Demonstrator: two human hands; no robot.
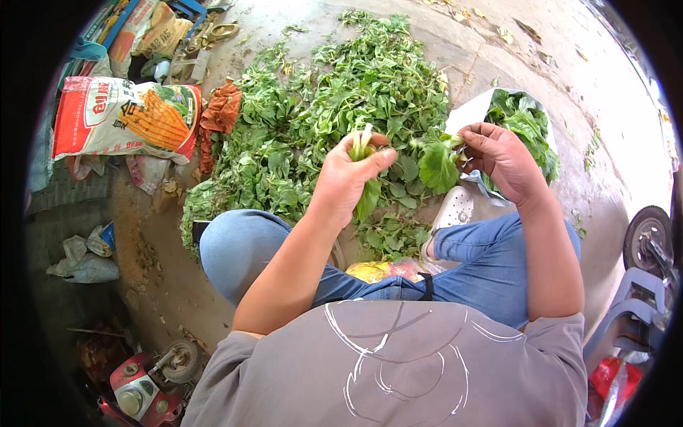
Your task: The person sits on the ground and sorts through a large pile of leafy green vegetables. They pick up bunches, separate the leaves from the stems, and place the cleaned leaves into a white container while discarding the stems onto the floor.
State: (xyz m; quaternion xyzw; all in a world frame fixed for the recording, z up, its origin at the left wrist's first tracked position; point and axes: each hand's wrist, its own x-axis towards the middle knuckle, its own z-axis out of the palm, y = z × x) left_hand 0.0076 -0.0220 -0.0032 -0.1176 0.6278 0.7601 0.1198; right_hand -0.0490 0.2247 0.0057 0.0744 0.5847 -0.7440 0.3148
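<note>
My left hand (355, 171) is closed around a few leafy greens (368, 200), their pale stems poking up between thumb and fingers. My right hand (493, 155) pinches the stem of another leafy green (438, 166), whose broad leaf hangs towards the left hand. Beyond both hands a wide heap of loose greens (368, 85) covers the concrete floor. Just behind my right hand, a white sack (469, 115) lies with its mouth open and larger green leaves (520, 120) inside.
A printed woven sack (128, 120) and an orange-brown cloth (220, 109) lie left of the heap. Plastic bags (88, 264) are on the floor farther left. A grey plastic chair (629, 304) and a wheel (648, 240) stand at the right; a red toy vehicle (141, 392) is at lower left.
</note>
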